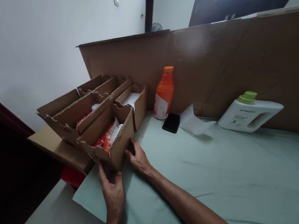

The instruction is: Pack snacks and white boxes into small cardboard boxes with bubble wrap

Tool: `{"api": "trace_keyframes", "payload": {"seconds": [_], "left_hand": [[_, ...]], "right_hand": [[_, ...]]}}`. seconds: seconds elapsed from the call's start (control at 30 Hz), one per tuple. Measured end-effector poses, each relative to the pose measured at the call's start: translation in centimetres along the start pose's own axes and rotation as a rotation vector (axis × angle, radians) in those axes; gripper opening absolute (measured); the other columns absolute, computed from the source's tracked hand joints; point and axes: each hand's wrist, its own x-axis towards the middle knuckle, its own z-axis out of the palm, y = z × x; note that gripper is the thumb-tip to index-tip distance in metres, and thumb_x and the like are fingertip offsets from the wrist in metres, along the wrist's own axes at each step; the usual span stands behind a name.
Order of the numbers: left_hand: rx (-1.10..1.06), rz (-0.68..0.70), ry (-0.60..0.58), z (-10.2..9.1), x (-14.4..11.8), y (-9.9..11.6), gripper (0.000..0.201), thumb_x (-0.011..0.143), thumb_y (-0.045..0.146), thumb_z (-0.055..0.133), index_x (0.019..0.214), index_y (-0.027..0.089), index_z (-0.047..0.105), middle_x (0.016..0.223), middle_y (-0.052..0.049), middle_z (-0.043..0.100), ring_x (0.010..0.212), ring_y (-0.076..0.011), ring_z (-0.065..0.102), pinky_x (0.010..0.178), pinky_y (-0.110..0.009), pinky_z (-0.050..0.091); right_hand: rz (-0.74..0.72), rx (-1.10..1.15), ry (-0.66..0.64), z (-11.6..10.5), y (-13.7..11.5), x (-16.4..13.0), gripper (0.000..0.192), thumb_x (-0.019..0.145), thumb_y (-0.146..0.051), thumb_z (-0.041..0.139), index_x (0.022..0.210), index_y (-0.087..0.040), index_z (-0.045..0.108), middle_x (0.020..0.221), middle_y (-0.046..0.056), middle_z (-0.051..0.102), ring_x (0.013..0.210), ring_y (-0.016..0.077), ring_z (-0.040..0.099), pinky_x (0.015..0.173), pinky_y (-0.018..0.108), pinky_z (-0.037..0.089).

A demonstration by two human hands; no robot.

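Nearest me on the left, an open-topped cardboard box (122, 141) holds red-and-white packets (110, 135). At its near end, my left hand (113, 192) has its fingers against the lower panel and its thumb by the corner. My right hand (140, 159) presses on the box's right side, low down, with its fingertips partly hidden. Between them the two hands grip this box. Right behind it stand more open cardboard boxes (65, 120), one with red packaging inside. A smaller box (141, 107) at the back right contains something in clear plastic wrap (131, 99).
On the pale green cloth-covered table (220, 176) stands an orange bottle (165, 92). Close by lie a black phone (171, 123) and a crumpled plastic sheet (195, 119). A white jug with a green cap (248, 112) leans against the tall cardboard panel (216, 62) at the back.
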Motion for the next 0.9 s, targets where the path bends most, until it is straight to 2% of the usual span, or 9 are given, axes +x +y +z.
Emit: {"api": "trace_keyframes", "payload": {"seconds": [0.1,0.2,0.3,0.4,0.5,0.6,0.7,0.8,0.9], "left_hand": [[0.042,0.001,0.072,0.0,0.8,-0.2,0.075,0.095,0.032,0.055,0.160,0.028,0.018,0.164,-0.011,0.033,0.151,-0.0266,0.033,0.124,-0.047,0.031],[0.047,-0.004,0.054,0.0,1.7,-0.2,0.075,0.094,0.031,0.056,0.159,0.027,0.020,0.163,-0.012,0.034,0.150,-0.0274,0.035,0.124,-0.048,0.030],[-0.071,-0.068,0.037,0.0,1.7,-0.6,0.073,0.091,0.030,0.057,0.157,0.026,0.025,0.159,-0.014,0.041,0.147,-0.0276,0.041,0.123,-0.047,0.034],[-0.206,-0.164,0.067,0.1,0.0,-1.1,0.066,0.086,0.031,0.061,0.147,0.020,0.039,0.151,-0.017,0.050,0.143,-0.0289,0.046,0.122,-0.047,0.034],[-0.231,-0.264,0.069,0.4,-3.2,-1.2,0.068,0.083,0.034,0.065,0.145,0.018,0.040,0.151,-0.020,0.048,0.144,-0.0314,0.045,0.122,-0.049,0.033],[-0.148,-0.263,-0.012,0.8,-6.6,-1.0,0.075,0.084,0.040,0.066,0.150,0.020,0.036,0.155,-0.020,0.044,0.145,-0.0327,0.043,0.121,-0.051,0.035],[0.029,-0.152,-0.178,0.8,-8.7,-0.7,0.072,0.084,0.046,0.064,0.147,0.021,0.042,0.153,-0.017,0.047,0.143,-0.0332,0.046,0.118,-0.051,0.039],[0.227,-0.008,-0.294,0.3,-9.1,-0.3,0.064,0.081,0.054,0.060,0.134,0.018,0.057,0.143,-0.016,0.057,0.134,-0.0355,0.054,0.104,-0.049,0.053],[0.349,0.092,-0.320,-0.2,-8.6,-0.4,0.056,0.080,0.060,0.055,0.121,0.024,0.064,0.136,-0.010,0.063,0.123,-0.0358,0.061,0.086,-0.047,0.061]], "right_hand": [[-0.014,-0.001,-0.022,0.5,0.0,-0.3,0.068,0.089,-0.030,0.057,0.152,-0.019,0.037,0.154,0.015,0.045,0.145,0.0277,0.041,0.123,0.045,0.032],[-0.046,-0.013,-0.050,0.3,0.1,-0.8,0.060,0.086,-0.023,0.056,0.146,-0.015,0.047,0.149,0.016,0.050,0.142,0.0260,0.045,0.120,0.040,0.036],[-0.096,-0.046,-0.087,0.3,-0.2,-1.8,0.051,0.084,-0.016,0.054,0.136,-0.016,0.057,0.145,0.016,0.055,0.135,0.0260,0.051,0.116,0.041,0.041],[-0.152,-0.118,-0.125,0.4,-0.8,-3.7,0.045,0.083,-0.011,0.054,0.127,-0.016,0.063,0.140,0.016,0.059,0.131,0.0271,0.054,0.114,0.046,0.042],[-0.215,-0.199,-0.186,-0.3,-1.5,-7.0,0.035,0.082,-0.014,0.061,0.116,-0.016,0.067,0.133,0.015,0.063,0.132,0.0288,0.051,0.115,0.048,0.039],[-0.313,-0.308,-0.276,-2.4,-2.0,-11.5,0.034,0.087,-0.022,0.062,0.120,-0.017,0.066,0.139,0.014,0.061,0.136,0.0289,0.048,0.116,0.047,0.036],[-0.351,-0.456,-0.338,-5.8,-2.0,-16.8,0.044,0.096,-0.030,0.054,0.137,-0.018,0.055,0.152,0.014,0.051,0.142,0.0292,0.042,0.119,0.047,0.031],[-0.245,-0.478,-0.327,-9.4,-1.8,-22.3,0.050,0.098,-0.038,0.055,0.144,-0.019,0.050,0.157,0.014,0.044,0.147,0.0294,0.036,0.122,0.047,0.025],[-0.135,-0.384,-0.306,-13.1,-2.2,-27.0,0.050,0.096,-0.036,0.060,0.142,-0.018,0.054,0.159,0.016,0.042,0.149,0.0301,0.033,0.124,0.047,0.021]]}}
